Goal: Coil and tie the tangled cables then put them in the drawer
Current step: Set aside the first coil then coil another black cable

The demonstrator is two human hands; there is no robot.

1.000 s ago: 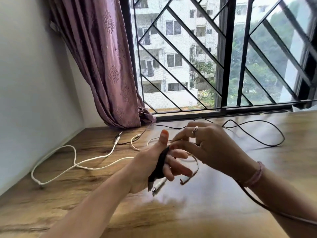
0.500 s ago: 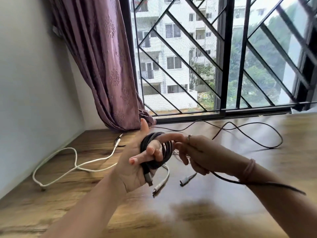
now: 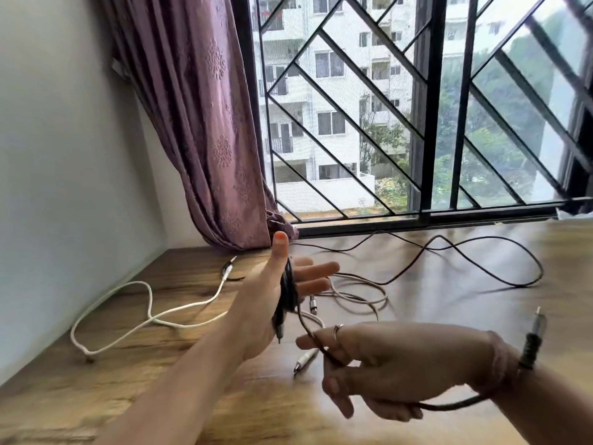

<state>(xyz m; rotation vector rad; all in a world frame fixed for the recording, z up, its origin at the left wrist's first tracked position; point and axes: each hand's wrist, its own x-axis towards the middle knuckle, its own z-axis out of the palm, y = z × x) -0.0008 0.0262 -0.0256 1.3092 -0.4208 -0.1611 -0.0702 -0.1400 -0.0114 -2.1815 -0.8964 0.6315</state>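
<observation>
Left hand (image 3: 272,303) raised above the wooden tabletop (image 3: 433,316), fingers straight and spread, thumb pointing up toward the purple curtain (image 3: 205,123). Black cable (image 3: 287,292) wound in several turns around the left palm, between thumb and fingers; one plug end hanging below the heel of that hand. Fingers not curled around the coil.

Right hand (image 3: 385,364) nearer the camera than the left hand, low and to its right. Free run of the black cable leading from the coil down into this hand, pinched between thumb and fingers, then passing beneath the palm and wrist. Cable's far plug (image 3: 535,329) sticking up just past the right wrist, beside a pink wristband (image 3: 500,361). Ring (image 3: 337,329) on one finger of the right hand.

On the tabletop, behind the left hand: loose beige cable (image 3: 359,293) in slack loops, its connectors (image 3: 305,359) below the left hand, probably touching the wood, though blur makes that unsure. Left of the left hand: white cable (image 3: 144,303) sprawled toward the white wall (image 3: 64,155). Far right of the left hand: thin black cable (image 3: 481,252) lying in wide curves under the window grille (image 3: 353,107). Small jack plug (image 3: 228,268) near the foot of the curtain.
</observation>
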